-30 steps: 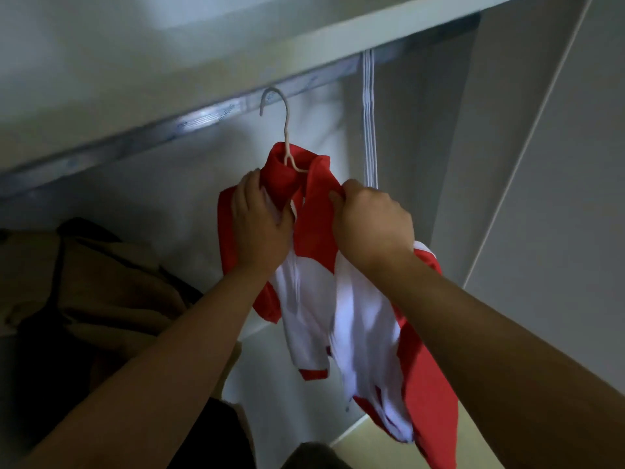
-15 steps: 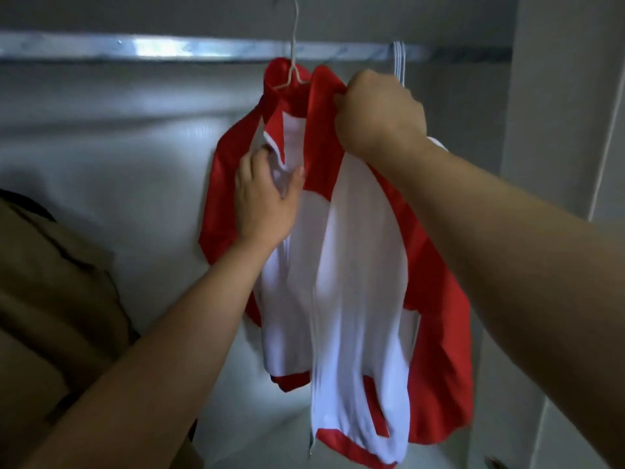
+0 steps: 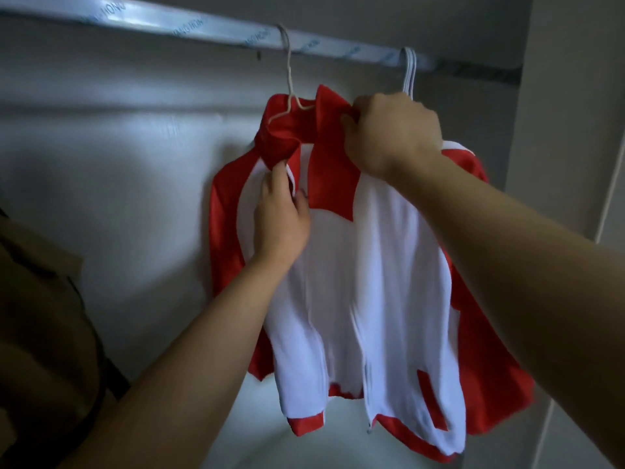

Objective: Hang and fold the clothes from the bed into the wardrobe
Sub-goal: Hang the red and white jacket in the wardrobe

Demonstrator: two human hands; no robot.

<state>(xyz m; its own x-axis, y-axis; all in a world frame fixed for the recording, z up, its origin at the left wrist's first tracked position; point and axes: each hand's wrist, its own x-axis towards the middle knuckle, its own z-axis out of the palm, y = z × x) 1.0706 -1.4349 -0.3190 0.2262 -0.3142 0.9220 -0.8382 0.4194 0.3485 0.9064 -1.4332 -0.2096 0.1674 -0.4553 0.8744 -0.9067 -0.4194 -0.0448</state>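
Inside, the jacket (image 3: 372,282) hangs from the wardrobe rail (image 3: 203,27).

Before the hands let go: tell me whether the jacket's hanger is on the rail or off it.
On. The hook of the hanger curls over the rail, and the jacket hangs below it.
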